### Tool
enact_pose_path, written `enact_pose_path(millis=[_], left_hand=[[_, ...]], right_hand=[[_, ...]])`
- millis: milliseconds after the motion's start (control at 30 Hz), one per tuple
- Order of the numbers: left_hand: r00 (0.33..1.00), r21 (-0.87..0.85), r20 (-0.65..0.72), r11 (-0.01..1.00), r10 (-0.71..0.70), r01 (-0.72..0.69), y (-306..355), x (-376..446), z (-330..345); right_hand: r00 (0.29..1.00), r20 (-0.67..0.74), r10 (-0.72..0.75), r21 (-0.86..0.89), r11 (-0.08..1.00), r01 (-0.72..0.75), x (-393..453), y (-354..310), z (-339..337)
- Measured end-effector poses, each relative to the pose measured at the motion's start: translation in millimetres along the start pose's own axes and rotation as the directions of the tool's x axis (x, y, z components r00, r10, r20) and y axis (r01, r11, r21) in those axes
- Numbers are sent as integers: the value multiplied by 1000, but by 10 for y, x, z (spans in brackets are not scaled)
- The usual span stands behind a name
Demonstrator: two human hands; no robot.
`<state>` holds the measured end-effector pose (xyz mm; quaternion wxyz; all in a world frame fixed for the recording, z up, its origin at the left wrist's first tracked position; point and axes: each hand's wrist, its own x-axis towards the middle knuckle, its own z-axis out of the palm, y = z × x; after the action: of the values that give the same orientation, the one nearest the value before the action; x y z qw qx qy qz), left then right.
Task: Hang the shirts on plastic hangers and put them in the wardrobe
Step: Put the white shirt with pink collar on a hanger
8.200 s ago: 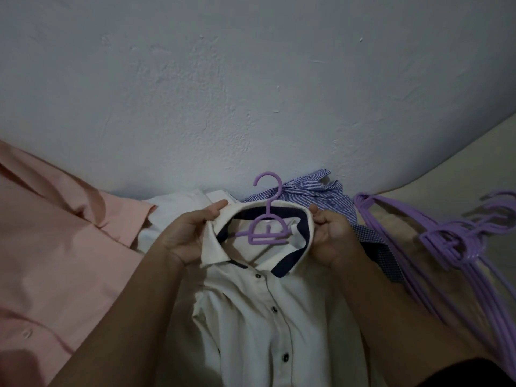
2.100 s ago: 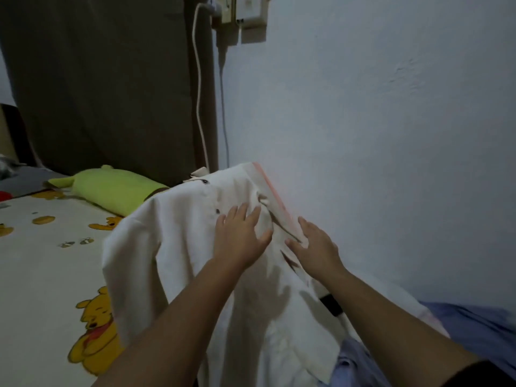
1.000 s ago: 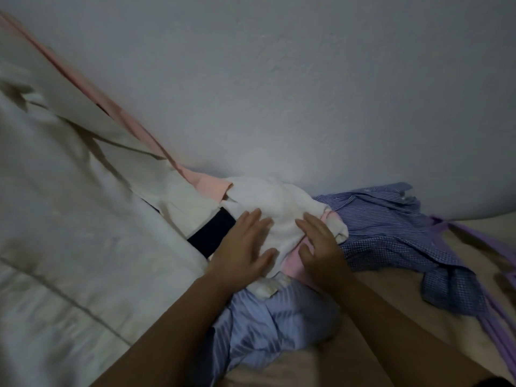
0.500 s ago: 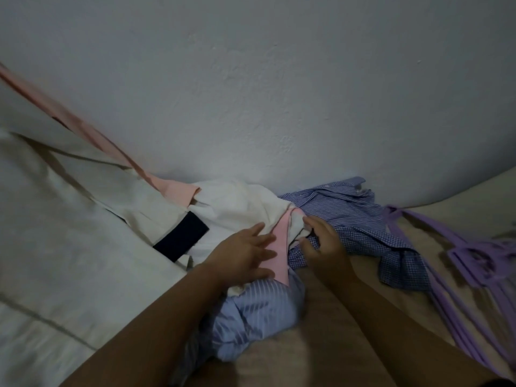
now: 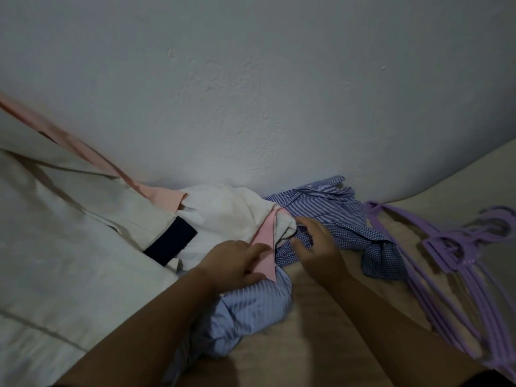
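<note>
A heap of shirts lies on the bed against the wall. A white shirt (image 5: pixel 229 213) sits at its middle with a pink strip of fabric (image 5: pixel 265 247) across it. My left hand (image 5: pixel 234 266) rests on the pink strip and on a light blue striped shirt (image 5: pixel 251 311) below it, fingers bent over the cloth. My right hand (image 5: pixel 318 247) reaches into the blue checked shirt (image 5: pixel 335 210), fingers curled into its folds. Several purple plastic hangers (image 5: pixel 458 263) lie in a pile to the right.
A cream shirt with a navy cuff (image 5: pixel 170 241) and a pink shirt (image 5: pixel 164 196) beneath it are spread out on the left. A pale wall (image 5: pixel 251 93) stands right behind the heap. Beige bedsheet (image 5: pixel 321 344) shows between my forearms.
The cream shirt was laid down on the left. Both hands came to the heap; my right hand has moved right onto the checked shirt and my left has closed over the pink strip.
</note>
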<state>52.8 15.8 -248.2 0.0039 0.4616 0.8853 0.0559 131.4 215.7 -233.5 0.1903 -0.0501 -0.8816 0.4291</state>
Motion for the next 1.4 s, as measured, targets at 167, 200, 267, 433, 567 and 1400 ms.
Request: enact_pose_path(millis=[167, 200, 267, 433, 567, 1400], left_hand=[[985, 62, -8, 984, 170, -169, -93, -77, 10], [982, 91, 5, 977, 191, -191, -121, -96, 35], [973, 128, 15, 965, 230, -230, -184, -124, 60], [989, -69, -76, 989, 124, -129, -152, -169, -1], [973, -264, -161, 957, -167, 121, -67, -124, -208], [790, -366, -588, 929, -176, -65, 1554, -384, -4053]], right_hand=[[1000, -23, 3, -27, 1000, -4, -18, 18, -29], [1000, -26, 2, -29, 1000, -3, -17, 27, -21], [999, -33, 3, -23, 1000, -4, -26, 27, 2], [999, -29, -17, -9, 1000, 16, -22, 42, 87], [1000, 1, -11, 21, 1000, 11, -28, -11, 66], [997, 25, -79, 234, 970, 71, -270, -1485, -1166]])
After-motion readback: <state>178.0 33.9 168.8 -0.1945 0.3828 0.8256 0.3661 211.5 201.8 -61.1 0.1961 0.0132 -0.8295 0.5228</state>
